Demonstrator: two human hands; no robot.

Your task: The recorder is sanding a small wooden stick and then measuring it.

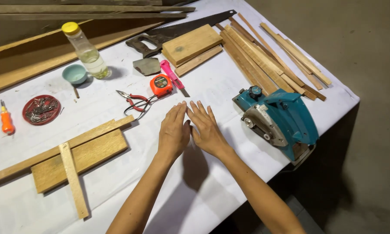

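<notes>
Head view: both hands lie flat and empty, side by side, on the white-covered table [212, 82].

The left hand [174, 130] and right hand [207, 129] have fingers stretched out, index fingers nearly touching, holding nothing. Just beyond the fingertips sit an orange tape measure [161, 85], red-handled pliers [133, 100] and a pink utility knife [172, 76]. To the right rests a teal circular saw [281, 119]; to the left, joined wooden boards [73, 158]. Farther off lie a handsaw [177, 30], a wood block [191, 43], a bundle of thin wood strips [268, 56], a plastic bottle [85, 50], a small bowl [75, 73] and a red dish of nails [41, 109].
</notes>
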